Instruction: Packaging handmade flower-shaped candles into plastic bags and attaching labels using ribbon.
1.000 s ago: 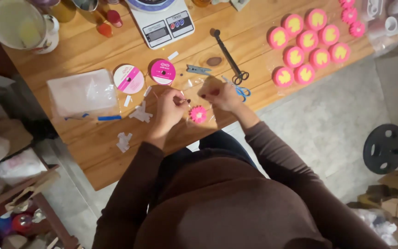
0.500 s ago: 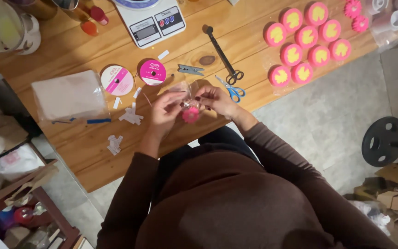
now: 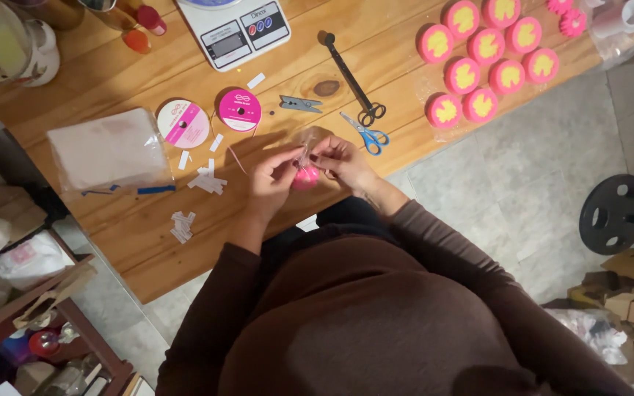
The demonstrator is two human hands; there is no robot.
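Head view, left hand: the left hand (image 3: 271, 178) is pinched on the neck of a clear bag (image 3: 304, 150), fingers together.
Head view, right hand: the right hand (image 3: 340, 160) is pinched on the same neck.
Pink flower: the pink flower (image 3: 305, 178), seen bare between the hands a second ago, is now half hidden under the gathered bag.
Meaning: the bag is judged to be closed over it.
Surroundings: blue scissors (image 3: 365, 134) lie at two o'clock of the hands, two ribbon spools (image 3: 211, 116) at ten o'clock on the wooden table (image 3: 133, 235).
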